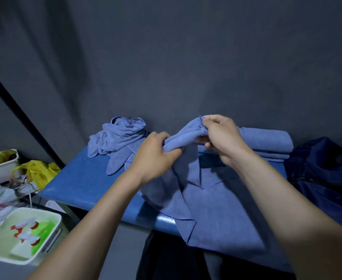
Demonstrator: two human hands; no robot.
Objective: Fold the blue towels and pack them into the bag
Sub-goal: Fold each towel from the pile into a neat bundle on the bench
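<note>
Both my hands are on one soft blue microfibre towel (212, 201), raised above the blue padded tabletop (81, 182). My left hand (154, 156) grips a bunched section of it, fingers curled round the cloth. My right hand (222, 136) pinches its upper edge between thumb and fingertips, just right of the left hand. Between the two hands the cloth forms a short rolled ridge. The rest of the towel hangs down, spreads over the tabletop and drapes past the near edge.

Behind my left hand, at the back of the tabletop, lies a crumpled heap of blue towels (117, 138), unfolded. Behind my right hand sits a folded stack of blue towels (267, 142), flat against the dark grey wall (186, 57).

At the far right, touching the end of the tabletop, is a dark navy fabric bag (323, 178); I cannot tell whether it is open.

Lower left, off the tabletop: a white shallow tray with a green inner surface (51, 229) holding small white-and-red pieces (24, 231), too blurred to identify. Further back, a yellow plastic bag (39, 170) beside a white bin (2, 168).
</note>
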